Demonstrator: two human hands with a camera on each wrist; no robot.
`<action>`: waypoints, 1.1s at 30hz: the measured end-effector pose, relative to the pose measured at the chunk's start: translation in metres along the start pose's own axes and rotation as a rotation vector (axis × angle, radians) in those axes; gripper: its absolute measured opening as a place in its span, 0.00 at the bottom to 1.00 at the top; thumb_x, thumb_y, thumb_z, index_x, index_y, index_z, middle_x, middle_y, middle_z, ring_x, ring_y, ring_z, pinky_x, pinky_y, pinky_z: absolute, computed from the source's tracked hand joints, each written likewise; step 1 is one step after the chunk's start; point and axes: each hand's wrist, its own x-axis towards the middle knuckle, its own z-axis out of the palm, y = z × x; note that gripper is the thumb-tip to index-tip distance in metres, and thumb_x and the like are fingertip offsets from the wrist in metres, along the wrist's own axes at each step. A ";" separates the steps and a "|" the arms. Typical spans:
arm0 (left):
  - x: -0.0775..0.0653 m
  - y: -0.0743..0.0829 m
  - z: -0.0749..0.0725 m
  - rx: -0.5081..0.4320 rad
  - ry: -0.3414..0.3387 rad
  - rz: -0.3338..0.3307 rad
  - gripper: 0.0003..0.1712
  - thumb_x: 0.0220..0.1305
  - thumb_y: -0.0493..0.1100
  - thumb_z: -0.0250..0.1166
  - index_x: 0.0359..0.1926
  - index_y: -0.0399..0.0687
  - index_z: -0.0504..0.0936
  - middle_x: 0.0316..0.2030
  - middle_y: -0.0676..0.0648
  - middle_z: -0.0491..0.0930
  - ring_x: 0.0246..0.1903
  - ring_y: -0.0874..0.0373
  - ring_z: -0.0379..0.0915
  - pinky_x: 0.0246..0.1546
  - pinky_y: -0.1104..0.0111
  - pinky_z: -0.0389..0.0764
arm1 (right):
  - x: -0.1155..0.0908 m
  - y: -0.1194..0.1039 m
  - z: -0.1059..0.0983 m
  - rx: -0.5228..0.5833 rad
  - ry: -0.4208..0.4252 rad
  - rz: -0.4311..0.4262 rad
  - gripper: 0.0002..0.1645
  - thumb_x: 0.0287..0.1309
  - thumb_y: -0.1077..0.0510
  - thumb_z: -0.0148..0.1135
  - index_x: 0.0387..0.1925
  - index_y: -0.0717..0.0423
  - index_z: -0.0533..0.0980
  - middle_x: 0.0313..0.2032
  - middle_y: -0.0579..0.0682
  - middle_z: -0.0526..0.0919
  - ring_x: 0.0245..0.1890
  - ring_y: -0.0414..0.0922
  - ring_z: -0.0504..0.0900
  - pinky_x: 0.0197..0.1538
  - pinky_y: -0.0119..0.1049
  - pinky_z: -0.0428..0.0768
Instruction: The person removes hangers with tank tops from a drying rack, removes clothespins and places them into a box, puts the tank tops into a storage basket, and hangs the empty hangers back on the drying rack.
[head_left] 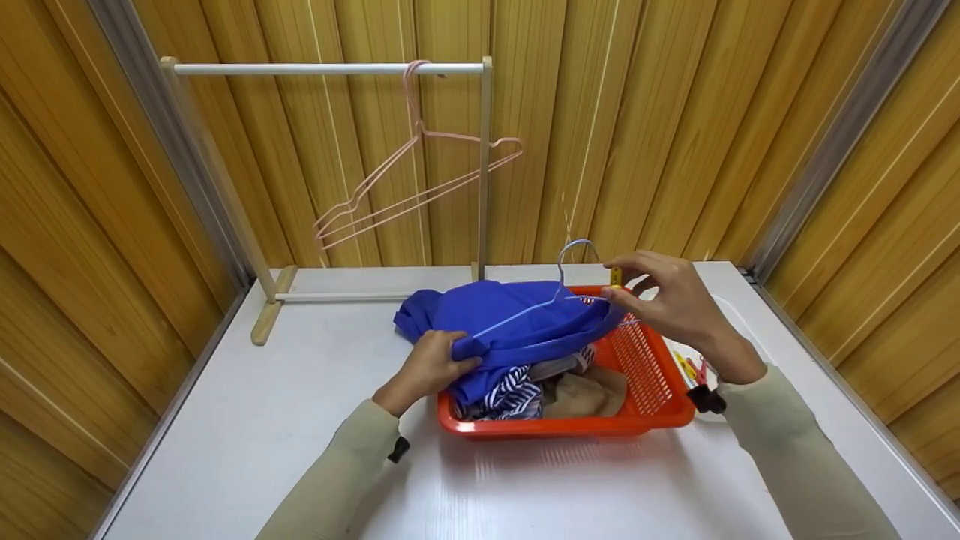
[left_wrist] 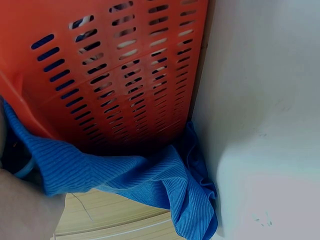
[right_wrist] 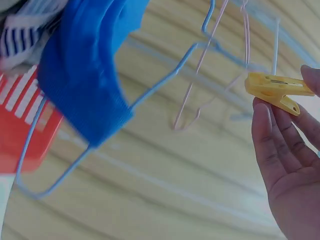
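Observation:
Over the basket hangs a blue garment (head_left: pixel 502 307) with ribbed trim, draped on a light-blue wire hanger (head_left: pixel 517 317). My left hand (head_left: pixel 433 364) grips the garment's left end together with the hanger. In the left wrist view the ribbed blue cloth (left_wrist: pixel 115 172) droops beside the basket wall. My right hand (head_left: pixel 667 296) pinches a yellow clothespin (right_wrist: pixel 275 89) between thumb and fingers, close to the hanger's right arm. In the right wrist view the hanger's end (right_wrist: pixel 37 192) sticks out past the blue cloth, apart from the clothespin.
An orange-red basket (head_left: pixel 562 429) holds a striped cloth (head_left: pixel 514 394) and a tan cloth (head_left: pixel 589 394). Several clothespins (head_left: pixel 690 366) lie right of it. Behind stands a rack (head_left: pixel 330 69) with pink hangers (head_left: pixel 416 142) on its bar. Wood-patterned walls surround the white table (head_left: pixel 300 420).

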 end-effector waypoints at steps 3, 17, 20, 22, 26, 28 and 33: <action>0.000 0.000 0.000 -0.006 -0.010 -0.010 0.11 0.57 0.45 0.72 0.35 0.42 0.84 0.28 0.48 0.83 0.32 0.57 0.76 0.40 0.60 0.78 | -0.010 0.015 -0.010 -0.018 0.030 0.033 0.18 0.54 0.57 0.73 0.47 0.55 0.82 0.38 0.48 0.86 0.35 0.33 0.81 0.36 0.27 0.82; -0.001 -0.001 0.000 0.002 0.013 0.013 0.12 0.56 0.45 0.73 0.34 0.41 0.84 0.25 0.50 0.81 0.30 0.57 0.74 0.38 0.61 0.78 | -0.051 0.095 -0.029 -0.168 -0.033 0.346 0.24 0.62 0.46 0.65 0.52 0.57 0.80 0.39 0.59 0.85 0.38 0.52 0.85 0.37 0.27 0.77; -0.001 -0.001 0.001 0.003 0.020 0.018 0.12 0.56 0.45 0.73 0.35 0.41 0.84 0.27 0.48 0.82 0.31 0.57 0.75 0.39 0.60 0.78 | -0.057 0.108 -0.027 -0.179 -0.102 0.399 0.27 0.63 0.45 0.63 0.55 0.59 0.77 0.42 0.62 0.85 0.43 0.60 0.85 0.39 0.41 0.79; -0.001 -0.001 0.000 -0.001 0.017 0.010 0.12 0.56 0.45 0.73 0.36 0.40 0.84 0.28 0.48 0.83 0.32 0.57 0.75 0.40 0.59 0.79 | -0.060 0.116 -0.025 -0.177 -0.150 0.436 0.29 0.64 0.44 0.62 0.56 0.60 0.76 0.43 0.63 0.84 0.45 0.60 0.84 0.41 0.45 0.79; -0.001 0.000 0.000 -0.009 0.005 -0.003 0.12 0.56 0.44 0.72 0.37 0.40 0.84 0.28 0.48 0.82 0.32 0.57 0.74 0.40 0.60 0.78 | -0.066 0.131 -0.019 -0.167 -0.234 0.481 0.28 0.64 0.46 0.62 0.57 0.63 0.74 0.42 0.62 0.84 0.44 0.59 0.84 0.40 0.41 0.78; -0.001 0.000 0.000 -0.014 0.001 -0.005 0.12 0.56 0.44 0.72 0.37 0.41 0.84 0.28 0.48 0.81 0.32 0.57 0.74 0.40 0.60 0.78 | -0.069 0.138 -0.016 -0.155 -0.273 0.500 0.27 0.64 0.48 0.63 0.56 0.63 0.75 0.41 0.61 0.85 0.43 0.57 0.85 0.38 0.38 0.79; -0.001 0.000 0.000 -0.017 -0.007 -0.009 0.11 0.57 0.44 0.72 0.36 0.41 0.83 0.28 0.48 0.81 0.32 0.57 0.74 0.40 0.60 0.78 | -0.075 0.151 -0.006 -0.114 -0.390 0.551 0.25 0.62 0.51 0.64 0.54 0.65 0.75 0.41 0.61 0.84 0.41 0.54 0.85 0.38 0.39 0.83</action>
